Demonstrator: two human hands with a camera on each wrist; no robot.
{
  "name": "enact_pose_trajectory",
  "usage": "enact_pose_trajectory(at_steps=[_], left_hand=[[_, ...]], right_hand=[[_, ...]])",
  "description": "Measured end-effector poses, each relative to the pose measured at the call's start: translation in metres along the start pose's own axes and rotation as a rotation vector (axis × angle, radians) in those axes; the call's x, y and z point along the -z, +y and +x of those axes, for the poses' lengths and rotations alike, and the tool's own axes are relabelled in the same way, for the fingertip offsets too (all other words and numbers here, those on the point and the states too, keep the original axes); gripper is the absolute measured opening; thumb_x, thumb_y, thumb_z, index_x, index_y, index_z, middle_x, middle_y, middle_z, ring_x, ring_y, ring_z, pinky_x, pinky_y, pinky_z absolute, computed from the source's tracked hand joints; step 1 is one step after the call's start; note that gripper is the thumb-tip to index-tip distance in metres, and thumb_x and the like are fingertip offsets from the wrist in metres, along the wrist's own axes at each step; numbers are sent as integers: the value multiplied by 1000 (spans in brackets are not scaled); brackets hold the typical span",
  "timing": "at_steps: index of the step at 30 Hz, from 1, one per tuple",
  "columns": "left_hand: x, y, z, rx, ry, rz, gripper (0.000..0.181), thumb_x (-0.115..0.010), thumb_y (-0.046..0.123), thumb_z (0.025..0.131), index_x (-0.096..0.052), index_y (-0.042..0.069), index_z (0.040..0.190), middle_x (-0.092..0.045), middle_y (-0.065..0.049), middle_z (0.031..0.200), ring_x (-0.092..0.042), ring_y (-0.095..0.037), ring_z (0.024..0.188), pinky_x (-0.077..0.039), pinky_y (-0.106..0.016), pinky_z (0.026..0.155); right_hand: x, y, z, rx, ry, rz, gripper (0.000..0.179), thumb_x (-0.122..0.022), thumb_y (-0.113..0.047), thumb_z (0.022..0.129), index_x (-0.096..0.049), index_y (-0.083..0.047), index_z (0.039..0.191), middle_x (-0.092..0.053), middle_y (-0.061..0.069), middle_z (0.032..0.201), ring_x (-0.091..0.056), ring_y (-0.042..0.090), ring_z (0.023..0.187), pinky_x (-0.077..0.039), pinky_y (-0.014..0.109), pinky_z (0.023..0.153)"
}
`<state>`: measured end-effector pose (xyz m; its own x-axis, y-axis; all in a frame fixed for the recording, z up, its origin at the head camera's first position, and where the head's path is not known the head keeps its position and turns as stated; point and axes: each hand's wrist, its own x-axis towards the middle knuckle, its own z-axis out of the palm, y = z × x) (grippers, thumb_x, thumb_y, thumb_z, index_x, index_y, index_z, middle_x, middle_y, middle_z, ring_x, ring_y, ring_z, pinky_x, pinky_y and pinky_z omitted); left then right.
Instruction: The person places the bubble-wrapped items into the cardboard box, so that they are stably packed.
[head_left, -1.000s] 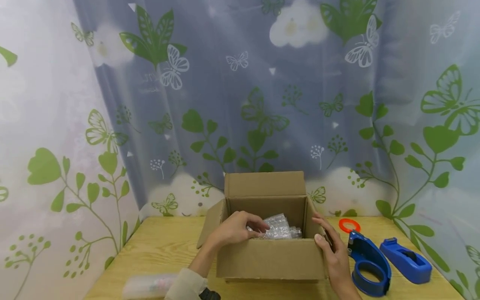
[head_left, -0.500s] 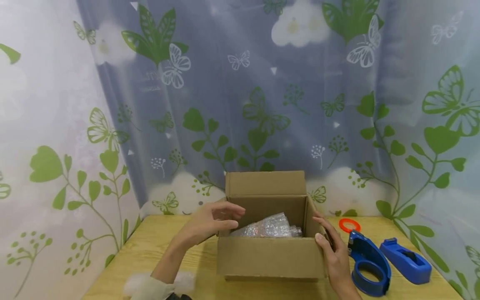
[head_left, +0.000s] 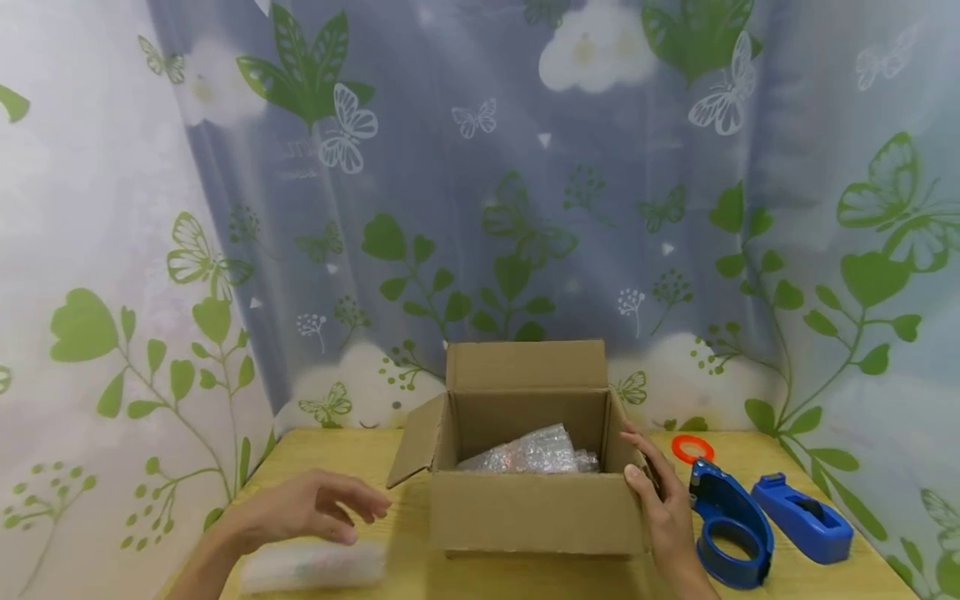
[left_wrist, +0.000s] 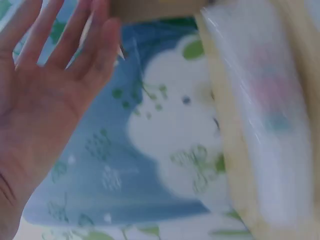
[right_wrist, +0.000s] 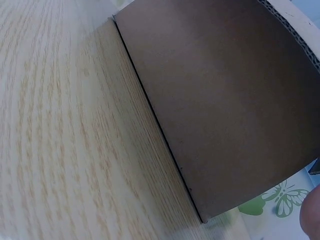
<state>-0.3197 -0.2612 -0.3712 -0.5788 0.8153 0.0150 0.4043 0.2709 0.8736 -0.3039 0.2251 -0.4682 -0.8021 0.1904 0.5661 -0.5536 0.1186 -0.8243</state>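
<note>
An open cardboard box (head_left: 536, 514) stands in the middle of the table, flaps spread. Inside it lies a clear bubble-wrapped item (head_left: 528, 452); what it wraps is hard to make out. My right hand (head_left: 664, 504) grips the box's right edge, thumb at the front corner. In the right wrist view a fingertip (right_wrist: 312, 215) shows beside the box side (right_wrist: 215, 100). My left hand (head_left: 311, 504) holds nothing and hovers left of the box with spread, relaxed fingers. Just below it lies a translucent white wrapped roll (head_left: 311, 568) with faint pink and teal patches, clearer in the left wrist view.
Right of the box lie a dark blue tape dispenser (head_left: 731, 529), a lighter blue tape dispenser (head_left: 802, 517) and an orange-red ring (head_left: 692, 440). The box's left flap (head_left: 416, 439) juts outward. A patterned curtain (head_left: 480, 208) hangs behind the wooden table (head_left: 345, 454).
My left hand has come out of the box and swung left, over the white wrapped roll. The bubble-wrapped item stays inside. My right hand keeps its place on the box edge.
</note>
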Motion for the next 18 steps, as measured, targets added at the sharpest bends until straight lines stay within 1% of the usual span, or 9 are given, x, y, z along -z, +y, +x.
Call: enact_pose_trajectory(at_steps=[2, 4, 6, 8, 10, 12, 15, 16, 18], left_hand=[[3, -8, -15, 40, -112, -60, 42, -65, 16, 105, -60, 2, 144, -63, -19, 141, -65, -23, 124, -55, -33, 101], [6, -17, -27, 86, -189, -110, 46, -63, 20, 106, -57, 2, 147, -62, -16, 144, -62, -24, 128, -53, -34, 105], [9, -26, -37, 102, -240, -125, 49, -62, 24, 107, -54, 3, 150, -60, -10, 147, -58, -26, 134, -50, -36, 108], [10, -37, -46, 103, -267, -131, 50, -59, 27, 108, -53, 4, 151, -59, -4, 150, -55, -24, 137, -49, -37, 109], [10, -49, -54, 106, -279, -145, 50, -56, 28, 109, -51, 3, 152, -57, -2, 152, -54, -22, 138, -49, -36, 109], [7, -61, -61, 136, -269, -160, 50, -53, 29, 111, -50, 4, 153, -56, -4, 153, -54, -21, 138, -49, -35, 107], [1, -79, -73, 238, -228, -239, 50, -50, 31, 111, -49, 7, 155, -55, -5, 153, -56, -20, 135, -51, -35, 106], [0, -86, -76, 258, -223, -274, 51, -49, 31, 112, -47, 6, 156, -54, -5, 154, -56, -18, 136, -50, -34, 106], [-4, -100, -80, 246, -234, -331, 53, -46, 27, 113, -41, 0, 158, -53, 2, 154, -55, -13, 136, -49, -31, 108]], right_hand=[[-2, 0, -1, -17, 3, 1, 41, -49, -5, 109, -54, -5, 149, -44, 3, 162, -36, 3, 147, -33, 12, 111], [-2, 0, -2, -27, 13, -5, 40, -49, -6, 109, -55, -5, 149, -45, 2, 161, -37, 2, 147, -33, 12, 111], [-2, 0, -3, -29, 19, -6, 40, -49, -6, 109, -55, -5, 148, -46, 2, 161, -37, 2, 146, -32, 12, 111], [-2, 0, -3, -29, 15, -13, 40, -49, -6, 109, -55, -6, 148, -46, 1, 161, -37, 1, 146, -32, 11, 111], [-1, 0, -4, -26, 4, -19, 40, -49, -7, 109, -54, -6, 149, -46, 1, 161, -36, 2, 147, -31, 11, 111], [0, 1, -5, -23, -1, -20, 40, -49, -8, 110, -54, -6, 150, -45, 2, 162, -35, 2, 148, -32, 11, 111], [1, 2, -7, -28, -5, -16, 40, -49, -8, 110, -53, -5, 150, -44, 3, 162, -34, 2, 149, -32, 10, 110], [1, 2, -8, -33, -7, -16, 40, -49, -8, 110, -53, -4, 150, -44, 3, 162, -34, 2, 149, -32, 10, 109], [1, 3, -9, -48, -14, -21, 41, -49, -8, 110, -52, -5, 150, -43, 2, 163, -34, -1, 147, -32, 10, 109]])
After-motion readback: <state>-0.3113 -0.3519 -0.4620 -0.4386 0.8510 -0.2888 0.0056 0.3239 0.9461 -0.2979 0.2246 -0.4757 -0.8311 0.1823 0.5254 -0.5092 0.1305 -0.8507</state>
